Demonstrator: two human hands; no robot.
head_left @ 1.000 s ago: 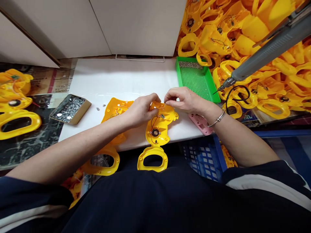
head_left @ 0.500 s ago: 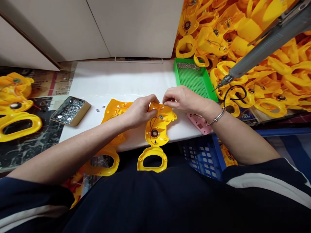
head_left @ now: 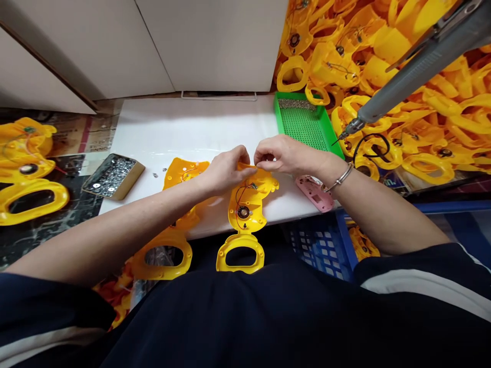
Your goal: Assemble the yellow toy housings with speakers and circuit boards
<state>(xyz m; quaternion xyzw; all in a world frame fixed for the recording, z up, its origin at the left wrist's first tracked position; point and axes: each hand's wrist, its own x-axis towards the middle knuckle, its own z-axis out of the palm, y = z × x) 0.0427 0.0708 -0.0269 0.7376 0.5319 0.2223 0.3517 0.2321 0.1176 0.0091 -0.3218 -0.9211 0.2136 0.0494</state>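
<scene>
A yellow plastic toy shell (head_left: 256, 198) lies inner side up before me, with thin wires and a round speaker in it. Its handle loop hangs past the table's front edge. My left hand (head_left: 232, 167) grips the shell's far end, thumb on the inside. At that same end, the fingertips of my right hand (head_left: 276, 155) are pinched together; whatever is between them is too small to make out. Left of this, partly behind my left forearm, lies a second yellow shell (head_left: 180, 173) with wires. A pink plastic part (head_left: 315, 194) lies beside my right wrist.
A tin of small metal parts (head_left: 113, 176) stands left on the white table (head_left: 172, 122). The green tray (head_left: 282, 125) holds small metal pieces. An electric screwdriver (head_left: 399, 82) hangs at right before heaped yellow shells (head_left: 345, 66). A blue basket (head_left: 345, 240) stands below; more shells (head_left: 28, 148) lie left.
The far end of the shell has tipped slightly, and my left thumb has moved further over it. My right fingertips remain pinched at that end, a little further left.
</scene>
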